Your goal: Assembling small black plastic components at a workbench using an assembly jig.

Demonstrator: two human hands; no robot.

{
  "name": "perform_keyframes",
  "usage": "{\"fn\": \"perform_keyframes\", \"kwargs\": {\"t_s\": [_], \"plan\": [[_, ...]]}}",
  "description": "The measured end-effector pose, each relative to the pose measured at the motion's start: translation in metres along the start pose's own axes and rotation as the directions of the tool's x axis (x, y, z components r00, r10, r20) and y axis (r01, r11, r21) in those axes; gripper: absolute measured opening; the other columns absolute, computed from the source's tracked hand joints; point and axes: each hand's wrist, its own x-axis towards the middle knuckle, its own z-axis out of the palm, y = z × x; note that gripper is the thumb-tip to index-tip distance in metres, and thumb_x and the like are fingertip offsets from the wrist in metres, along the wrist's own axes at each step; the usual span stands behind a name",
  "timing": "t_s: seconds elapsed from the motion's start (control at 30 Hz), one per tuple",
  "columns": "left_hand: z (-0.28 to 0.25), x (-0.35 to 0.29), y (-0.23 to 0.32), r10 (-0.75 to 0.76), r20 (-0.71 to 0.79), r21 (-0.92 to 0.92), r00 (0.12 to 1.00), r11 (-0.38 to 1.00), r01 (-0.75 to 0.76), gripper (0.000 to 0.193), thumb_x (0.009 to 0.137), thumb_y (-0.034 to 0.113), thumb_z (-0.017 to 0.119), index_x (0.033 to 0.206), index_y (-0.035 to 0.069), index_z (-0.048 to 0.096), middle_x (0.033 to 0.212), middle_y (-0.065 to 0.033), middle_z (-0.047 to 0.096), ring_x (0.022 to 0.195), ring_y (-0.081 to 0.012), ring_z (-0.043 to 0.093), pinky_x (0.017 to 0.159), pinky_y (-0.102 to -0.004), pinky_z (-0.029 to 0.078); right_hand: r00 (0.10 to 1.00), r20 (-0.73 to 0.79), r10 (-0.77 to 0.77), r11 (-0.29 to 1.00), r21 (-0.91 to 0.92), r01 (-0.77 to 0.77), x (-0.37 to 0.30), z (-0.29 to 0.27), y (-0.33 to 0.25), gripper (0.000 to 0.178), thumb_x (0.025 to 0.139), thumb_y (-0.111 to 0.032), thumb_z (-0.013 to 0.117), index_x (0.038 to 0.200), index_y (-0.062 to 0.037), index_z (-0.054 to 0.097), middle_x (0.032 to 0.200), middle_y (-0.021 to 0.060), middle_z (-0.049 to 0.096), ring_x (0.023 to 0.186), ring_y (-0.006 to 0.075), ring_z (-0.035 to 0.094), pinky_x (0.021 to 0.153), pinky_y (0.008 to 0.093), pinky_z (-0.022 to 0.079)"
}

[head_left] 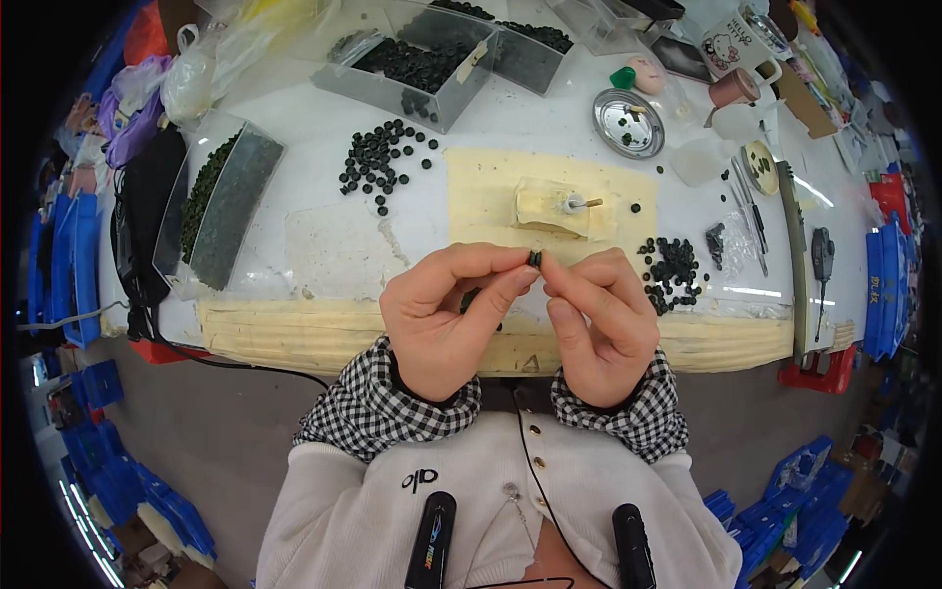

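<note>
Above the table's front edge, my left hand [432,319] pinches a small round black piece with a greenish tint [535,258] between thumb and forefinger. My right hand [613,319] meets it from the other side, its fingertips closed against the piece. More dark bits [469,298] show within the curl of my left fingers, partly hidden. Just beyond my hands, a cream-coloured block [535,208] with a short thin rod [592,203] sits on a yellowish sheet [481,182]. One loose pile of black pieces [672,270] lies beside my right hand; another pile [378,157] is farther left.
Clear bins of black pieces [407,74] stand at the back, and a tilted bin of green bits [235,206] at the left. Toward the right are a round metal dish [628,125], tweezers [758,221], a mug [738,47] and a dark-handled tool [822,260]. A padded cream edge [294,334] borders the table.
</note>
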Motion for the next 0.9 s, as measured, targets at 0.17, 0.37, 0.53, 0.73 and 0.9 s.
{"fn": "perform_keyframes", "kwargs": {"t_s": [0.17,0.37,0.53,0.73,0.9], "plan": [[-0.0008,-0.002,-0.0001,0.011,-0.004,0.017,1.0,1.0,-0.011,0.019,0.083,-0.009,0.063,0.102,-0.006,0.063,0.094,-0.0112,0.067,0.085,-0.0125,0.063,0.074,-0.0223,0.05,1.0,0.004,0.028,0.999,0.016,-0.028,-0.001,0.0025,-0.0007,0.037,0.076,0.006,0.064,0.113,-0.0019,0.066,0.085,0.0074,0.057,0.074,0.0187,0.052,0.066,0.0261,0.044],[-0.0032,-0.0022,0.0002,-0.046,-0.007,-0.02,0.999,0.999,0.046,0.017,0.084,-0.007,0.064,0.1,-0.005,0.063,0.092,-0.0097,0.066,0.084,-0.0105,0.063,0.07,-0.0204,0.049,0.999,0.012,0.043,0.998,0.036,-0.044,-0.0015,0.003,-0.0007,0.035,0.077,0.006,0.064,0.112,-0.0016,0.066,0.085,0.0079,0.056,0.074,0.019,0.053,0.066,0.0267,0.045],[-0.004,-0.0019,-0.0007,-0.032,-0.017,-0.018,0.999,0.999,0.032,0.019,0.084,-0.006,0.064,0.103,-0.004,0.064,0.093,-0.0082,0.066,0.079,-0.0076,0.06,0.064,-0.0183,0.047,0.999,0.02,0.044,0.998,0.038,-0.044,-0.0016,0.0037,-0.0013,0.035,0.078,0.006,0.064,0.111,-0.001,0.066,0.085,0.008,0.056,0.074,0.0192,0.053,0.066,0.0266,0.045],[-0.0048,-0.001,-0.0015,-0.049,-0.003,-0.028,0.999,0.998,0.049,0.02,0.083,-0.006,0.065,0.103,-0.003,0.065,0.094,-0.0077,0.066,0.077,-0.0068,0.059,0.063,-0.0178,0.046,0.999,0.025,0.045,0.998,0.035,-0.046,-0.0022,0.003,-0.001,0.035,0.078,0.006,0.064,0.111,-0.0008,0.066,0.085,0.0079,0.056,0.074,0.0193,0.053,0.067,0.0267,0.044],[-0.0043,-0.0012,-0.0016,-0.049,-0.015,-0.032,0.999,0.998,0.049,0.019,0.083,-0.006,0.065,0.102,-0.003,0.065,0.093,-0.0074,0.066,0.076,-0.0064,0.059,0.063,-0.0175,0.046,0.999,0.024,0.029,0.999,0.038,-0.029,-0.002,0.0034,0.0001,0.034,0.078,0.006,0.064,0.112,-0.0011,0.066,0.085,0.0075,0.056,0.074,0.019,0.052,0.067,0.0265,0.044]]}}
